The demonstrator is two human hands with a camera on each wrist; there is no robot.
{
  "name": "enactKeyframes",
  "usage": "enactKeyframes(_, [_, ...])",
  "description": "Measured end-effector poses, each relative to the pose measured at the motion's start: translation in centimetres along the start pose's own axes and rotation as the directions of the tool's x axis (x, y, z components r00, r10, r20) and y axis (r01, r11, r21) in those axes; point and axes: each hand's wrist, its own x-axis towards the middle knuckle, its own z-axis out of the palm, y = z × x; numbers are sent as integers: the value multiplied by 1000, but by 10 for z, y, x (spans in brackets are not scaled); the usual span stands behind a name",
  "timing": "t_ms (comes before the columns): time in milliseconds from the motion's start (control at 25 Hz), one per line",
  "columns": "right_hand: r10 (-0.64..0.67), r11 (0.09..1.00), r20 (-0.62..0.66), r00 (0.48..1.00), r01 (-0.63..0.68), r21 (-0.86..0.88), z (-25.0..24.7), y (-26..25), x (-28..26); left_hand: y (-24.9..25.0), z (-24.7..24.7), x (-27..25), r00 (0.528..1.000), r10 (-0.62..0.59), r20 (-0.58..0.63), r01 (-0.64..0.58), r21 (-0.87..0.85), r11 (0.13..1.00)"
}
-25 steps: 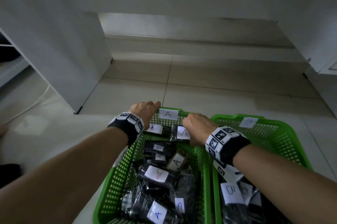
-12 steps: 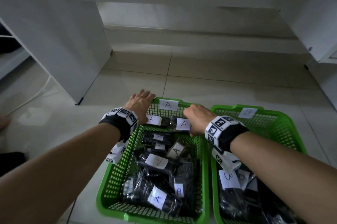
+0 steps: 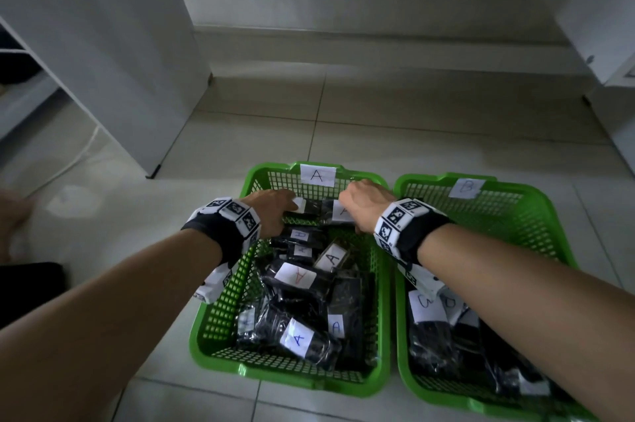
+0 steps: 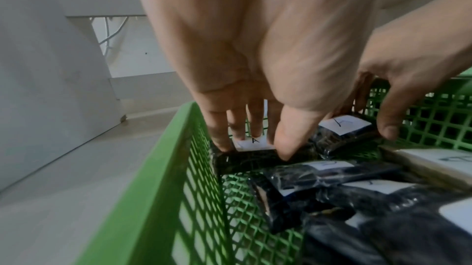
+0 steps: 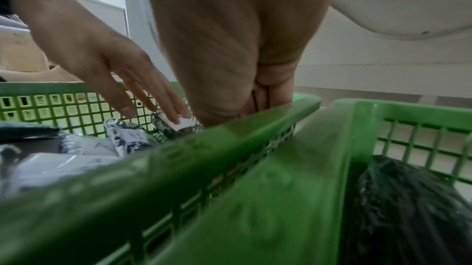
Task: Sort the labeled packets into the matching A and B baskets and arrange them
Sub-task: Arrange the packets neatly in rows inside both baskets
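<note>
Two green mesh baskets stand side by side on the floor: basket A (image 3: 309,383) on the left and basket B (image 3: 443,178) on the right. Both hold black packets with white lettered labels. My left hand (image 3: 275,212) reaches into the far left corner of basket A and pinches a black A packet (image 4: 255,158), fingers on its label and thumb on its near edge. Beside it, my right hand (image 3: 364,205) grips a second A packet (image 4: 344,128) against the far wall. In the right wrist view the basket rim (image 5: 204,148) hides my right fingers.
Several more A packets (image 3: 299,277) fill the rest of basket A, and B packets (image 3: 426,311) lie at the near end of basket B. A white cabinet (image 3: 120,77) stands at the left and another at the far right. Pale floor tiles (image 3: 412,146) stretch beyond the baskets.
My left hand has come off the basket's far left rim and dropped inside onto the A packet. The right hand stays on its packet. The view has pulled back.
</note>
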Motion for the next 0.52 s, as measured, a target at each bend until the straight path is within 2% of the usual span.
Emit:
enactKeyframes(40, [0, 1000, 20, 1000, 0, 17, -1, 0, -1, 1, 0, -4, 1000, 12, -13, -12, -6, 1000])
enactKeyframes(120, [3, 999, 29, 1000, -4, 48, -3, 0, -3, 5, 2, -13, 992, 32, -123, -39, -51, 998])
enactKeyframes(200, [9, 998, -38, 999, -7, 63, -1, -2, -5, 11, 9, -19, 984, 64, -163, -80, -90, 993])
enactKeyframes(320, [15, 985, -112, 994, 5, 175, 8, -4, -6, 16, 17, -21, 997, 48, -67, -56, -122, 991])
enactKeyframes(400, [-14, 956, -29, 999, 22, 291, 11, -5, -7, 15, 18, -21, 999, 27, -38, -31, -114, 993])
enactKeyframes(520, [-70, 934, 98, 993, 31, 356, 9, -7, -4, 12, 18, -25, 999, 29, 15, -27, -92, 995])
